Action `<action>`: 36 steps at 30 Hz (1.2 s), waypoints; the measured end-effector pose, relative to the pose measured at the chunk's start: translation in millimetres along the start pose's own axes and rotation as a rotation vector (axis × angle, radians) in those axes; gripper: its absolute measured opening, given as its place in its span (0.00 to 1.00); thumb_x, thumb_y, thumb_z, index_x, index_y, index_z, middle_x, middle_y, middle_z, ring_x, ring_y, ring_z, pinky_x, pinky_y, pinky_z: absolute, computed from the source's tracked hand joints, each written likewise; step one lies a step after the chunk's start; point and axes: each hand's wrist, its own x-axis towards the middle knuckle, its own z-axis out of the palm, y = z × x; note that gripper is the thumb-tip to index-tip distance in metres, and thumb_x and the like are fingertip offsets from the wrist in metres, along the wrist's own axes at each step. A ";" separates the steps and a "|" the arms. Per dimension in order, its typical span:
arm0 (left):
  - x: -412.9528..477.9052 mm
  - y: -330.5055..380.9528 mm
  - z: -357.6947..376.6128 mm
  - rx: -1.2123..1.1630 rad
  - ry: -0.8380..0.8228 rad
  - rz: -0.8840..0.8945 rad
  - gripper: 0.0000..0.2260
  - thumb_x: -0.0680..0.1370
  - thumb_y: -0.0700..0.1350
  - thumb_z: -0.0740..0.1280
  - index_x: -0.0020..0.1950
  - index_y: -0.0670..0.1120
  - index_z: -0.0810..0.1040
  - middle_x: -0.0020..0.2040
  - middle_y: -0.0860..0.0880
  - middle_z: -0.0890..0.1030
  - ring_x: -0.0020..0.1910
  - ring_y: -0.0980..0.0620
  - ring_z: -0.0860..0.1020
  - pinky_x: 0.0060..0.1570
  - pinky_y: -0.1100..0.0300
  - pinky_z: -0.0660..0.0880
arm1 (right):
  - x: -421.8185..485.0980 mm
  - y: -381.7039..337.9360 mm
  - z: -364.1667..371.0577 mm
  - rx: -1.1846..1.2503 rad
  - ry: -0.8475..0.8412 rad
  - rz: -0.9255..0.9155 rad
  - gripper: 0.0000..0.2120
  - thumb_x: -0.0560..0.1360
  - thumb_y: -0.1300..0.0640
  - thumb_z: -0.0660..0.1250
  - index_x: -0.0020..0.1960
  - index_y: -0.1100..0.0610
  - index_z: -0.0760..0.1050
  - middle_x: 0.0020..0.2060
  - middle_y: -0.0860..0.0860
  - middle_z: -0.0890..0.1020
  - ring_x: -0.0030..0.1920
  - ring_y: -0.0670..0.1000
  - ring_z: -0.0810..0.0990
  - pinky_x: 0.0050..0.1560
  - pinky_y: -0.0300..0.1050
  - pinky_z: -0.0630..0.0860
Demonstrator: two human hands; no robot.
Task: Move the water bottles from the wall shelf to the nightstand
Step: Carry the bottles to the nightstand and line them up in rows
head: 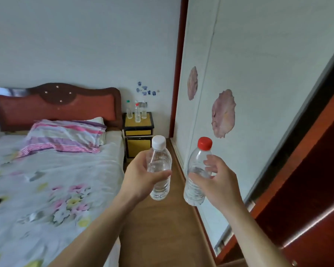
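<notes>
Left hand (143,176) is wrapped round the middle of a clear plastic water bottle with a white cap (159,162), thumb across the front. Right hand (218,182) holds a clear plastic water bottle with a red cap (198,170), fingers curled on its right side. That grip looks looser, with one finger partly lifted. Both bottles are caps up and roughly upright, the red-capped one leaning a little. They are near each other but not touching, held out over the brown wooden floor (162,228).

Key relation: the black-and-yellow nightstand (138,132) lies far and straight ahead, slightly left of both hands. It sits at the far end of the floor strip between the bed with the flowered sheet (46,180) on the left and the white sliding panel (258,93) on the right. The left hand is on the nightstand's side, so marginally nearer — a small difference. Three clear bottles (137,114) already stand on the nightstand top, close together. The wall shelf is not in view.

Judgement: carry phase, task partly done. The next move needs a walk forward down the strip. Then each bottle goes down base first, long axis vertical, into a free spot on the top. Main risk — knocking over the standing bottles, since free space there looks tight. The looser right grip may also slip.
</notes>
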 end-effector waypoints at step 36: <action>833.7 -193.8 -126.9 0.151 0.207 -0.249 0.27 0.66 0.43 0.80 0.62 0.53 0.74 0.50 0.56 0.82 0.49 0.56 0.81 0.45 0.60 0.76 | 807.8 15.1 419.6 0.038 -0.254 -0.084 0.29 0.68 0.51 0.75 0.66 0.47 0.70 0.51 0.35 0.74 0.54 0.41 0.74 0.54 0.41 0.72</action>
